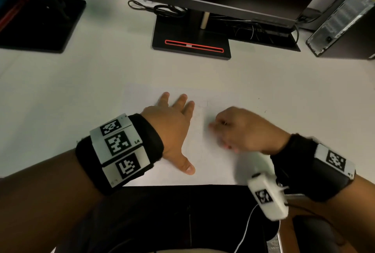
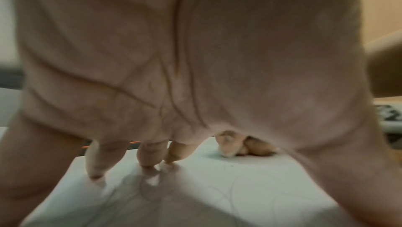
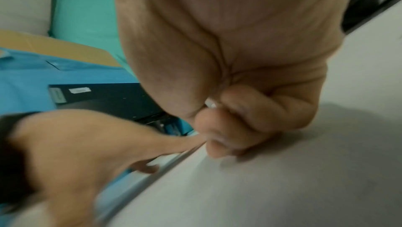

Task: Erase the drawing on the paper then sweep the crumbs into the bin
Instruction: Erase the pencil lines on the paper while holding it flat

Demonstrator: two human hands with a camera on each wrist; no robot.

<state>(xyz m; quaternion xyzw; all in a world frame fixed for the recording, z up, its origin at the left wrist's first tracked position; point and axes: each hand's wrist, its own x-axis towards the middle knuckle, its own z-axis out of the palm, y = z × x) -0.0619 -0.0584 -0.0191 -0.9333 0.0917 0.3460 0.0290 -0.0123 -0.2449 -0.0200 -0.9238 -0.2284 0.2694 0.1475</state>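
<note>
From my end, the paper (image 1: 213, 163) is a plain white sheet lying flat at the near edge of the white bench (image 1: 81, 82), with only faint thin pencil curves on it, clearest in the left wrist view. My left hand (image 1: 174, 129) is spread flat with the fingers pressing the sheet. My right hand (image 1: 239, 129) is blurry, fingers curled tight on a small white eraser (image 3: 210, 104), down against the paper.
</note>
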